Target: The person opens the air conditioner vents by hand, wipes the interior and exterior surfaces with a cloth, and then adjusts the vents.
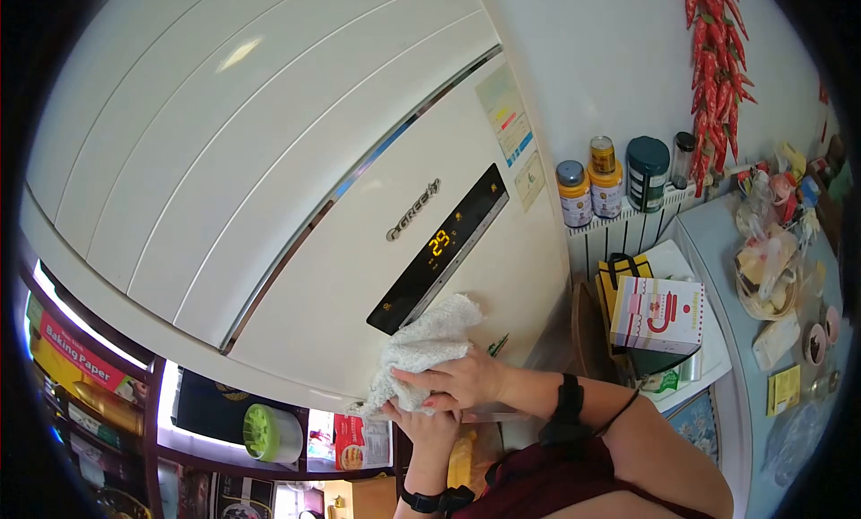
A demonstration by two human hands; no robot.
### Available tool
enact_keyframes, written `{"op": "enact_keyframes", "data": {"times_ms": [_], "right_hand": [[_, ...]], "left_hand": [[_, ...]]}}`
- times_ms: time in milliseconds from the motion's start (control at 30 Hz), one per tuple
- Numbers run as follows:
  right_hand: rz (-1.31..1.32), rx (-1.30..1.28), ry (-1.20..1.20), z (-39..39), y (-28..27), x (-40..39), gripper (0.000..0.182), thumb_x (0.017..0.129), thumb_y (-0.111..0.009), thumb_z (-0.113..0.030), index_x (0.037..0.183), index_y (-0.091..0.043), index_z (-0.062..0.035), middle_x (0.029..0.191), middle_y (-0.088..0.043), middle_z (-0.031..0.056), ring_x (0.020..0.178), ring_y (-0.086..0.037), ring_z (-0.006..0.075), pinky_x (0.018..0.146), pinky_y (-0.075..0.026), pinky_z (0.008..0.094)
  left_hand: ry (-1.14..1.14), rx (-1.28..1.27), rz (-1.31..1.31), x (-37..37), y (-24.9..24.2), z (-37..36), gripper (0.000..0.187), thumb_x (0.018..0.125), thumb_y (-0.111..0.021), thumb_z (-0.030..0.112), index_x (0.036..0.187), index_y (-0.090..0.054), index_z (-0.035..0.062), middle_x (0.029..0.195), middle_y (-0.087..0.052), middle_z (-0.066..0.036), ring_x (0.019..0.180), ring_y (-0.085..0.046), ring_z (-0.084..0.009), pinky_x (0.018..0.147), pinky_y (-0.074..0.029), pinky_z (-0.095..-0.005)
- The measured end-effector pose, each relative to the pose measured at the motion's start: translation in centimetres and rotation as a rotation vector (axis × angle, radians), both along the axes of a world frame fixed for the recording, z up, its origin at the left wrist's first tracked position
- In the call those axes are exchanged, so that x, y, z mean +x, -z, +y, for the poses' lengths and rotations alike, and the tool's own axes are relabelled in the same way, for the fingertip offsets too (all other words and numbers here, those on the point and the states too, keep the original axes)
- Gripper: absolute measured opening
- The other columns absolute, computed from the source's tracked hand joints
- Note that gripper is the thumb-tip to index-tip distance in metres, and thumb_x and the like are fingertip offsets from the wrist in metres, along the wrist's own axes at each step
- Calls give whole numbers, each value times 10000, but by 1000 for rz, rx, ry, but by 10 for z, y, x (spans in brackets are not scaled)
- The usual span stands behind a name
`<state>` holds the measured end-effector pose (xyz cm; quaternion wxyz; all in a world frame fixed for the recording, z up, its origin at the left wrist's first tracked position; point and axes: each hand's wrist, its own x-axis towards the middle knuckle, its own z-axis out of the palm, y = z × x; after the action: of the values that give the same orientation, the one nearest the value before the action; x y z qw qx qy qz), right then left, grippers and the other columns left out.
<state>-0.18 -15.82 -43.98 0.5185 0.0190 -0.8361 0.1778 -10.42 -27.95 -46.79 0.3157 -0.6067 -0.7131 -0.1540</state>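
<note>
A white terry cloth [429, 340] lies bunched against the cream front panel of a Gree air conditioner [314, 313], just below its black display strip [439, 250]. The display glows with the number 29. My right hand [462, 377] presses on the cloth with its fingers bent over it. Just beneath, my left hand [426, 425] grips the cloth's lower end, its fingers partly hidden by the folds and my right hand. Dark bands circle both my wrists.
On the left, a dark shelf [154, 411] holds a Baking Paper box [85, 349] and a green-lidded container [262, 434]. Jars and cans [647, 174] stand on a radiator at right. Nearby are a pink-and-white box [659, 313], a cluttered table [749, 358] and hanging red chilies [715, 80].
</note>
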Motion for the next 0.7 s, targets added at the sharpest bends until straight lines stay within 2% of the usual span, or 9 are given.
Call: {"op": "enact_keyframes", "data": {"times_ms": [33, 133, 167, 267, 400, 533, 567, 667, 700], "right_hand": [[-36, -11, -12, 2, 0, 3, 517, 853, -578, -430, 1294, -608, -163, 1227, -623, 126, 1138, -598, 307, 981, -474, 404], [116, 70, 119, 15, 7, 4, 581, 800, -638, -412, 1338, -569, -203, 1149, -653, 61, 1025, -649, 231, 811, -548, 355], [114, 74, 174, 19, 17, 4, 599, 781, -650, -412, 1337, -569, -204, 1174, -642, 71, 1036, -642, 245, 831, -540, 359], [129, 67, 258, 30, 16, 12, 621, 769, -646, -425, 1343, -564, -204, 1182, -639, 71, 1054, -634, 250, 851, -528, 366], [136, 27, 355, 49, 18, 21, 612, 788, -608, -424, 1354, -550, -199, 1211, -630, 80, 1057, -631, 265, 844, -517, 401], [236, -45, 418, 69, 18, 27, 607, 832, -569, -407, 1362, -522, -116, 1227, -606, 149, 1045, -607, 336, 895, -474, 428], [236, -34, 410, 74, 16, 31, 599, 848, -553, -362, 1365, -500, -66, 1240, -585, 196, 1082, -578, 386, 951, -432, 451], [304, -100, 415, 90, 17, 35, 576, 866, -533, -315, 1367, -482, -36, 1266, -561, 223, 1127, -545, 419, 994, -396, 476], [291, -127, 393, 93, 15, 39, 583, 885, -505, -291, 1383, -438, 4, 1299, -524, 252, 1180, -498, 448, 1035, -351, 494]], "left_hand": [[-3, 0, 44, 0, -1, 0, 523, 763, -673, 312, 1222, -615, 68, 1302, -562, -149, 1225, -458, -430, 995, -254, -596], [-2, 43, 38, 10, -8, 5, 549, 767, -671, 304, 1253, -586, 64, 1337, -518, -173, 1205, -454, -430, 986, -272, -577], [2, 6, 48, 11, -8, 7, 566, 771, -675, 309, 1267, -566, 60, 1346, -485, -197, 1227, -435, -431, 992, -274, -575], [45, -23, 25, 11, -2, 16, 607, 789, -674, 302, 1321, -514, 59, 1420, -412, -253, 1345, -303, -490, 1113, -91, -624], [58, -81, -27, 23, -13, 29, 577, 804, -656, 277, 1305, -513, 29, 1381, -439, -251, 1305, -355, -477, 1098, -146, -623], [50, -82, 88, 38, -33, 46, 614, 781, -669, 302, 1300, -522, 9, 1376, -466, -189, 1278, -415, -369, 1039, -287, -523], [46, -96, 100, 42, -39, 49, 615, 802, -645, 308, 1311, -509, -8, 1391, -464, -171, 1280, -420, -340, 1047, -292, -488], [121, -94, 33, 50, -43, 64, 635, 830, -625, 257, 1363, -430, -29, 1407, -421, -227, 1335, -353, -397, 1103, -224, -547], [124, -96, 44, 54, -47, 68, 621, 847, -611, 258, 1361, -429, -39, 1407, -423, -221, 1335, -358, -380, 1105, -234, -525]]}}
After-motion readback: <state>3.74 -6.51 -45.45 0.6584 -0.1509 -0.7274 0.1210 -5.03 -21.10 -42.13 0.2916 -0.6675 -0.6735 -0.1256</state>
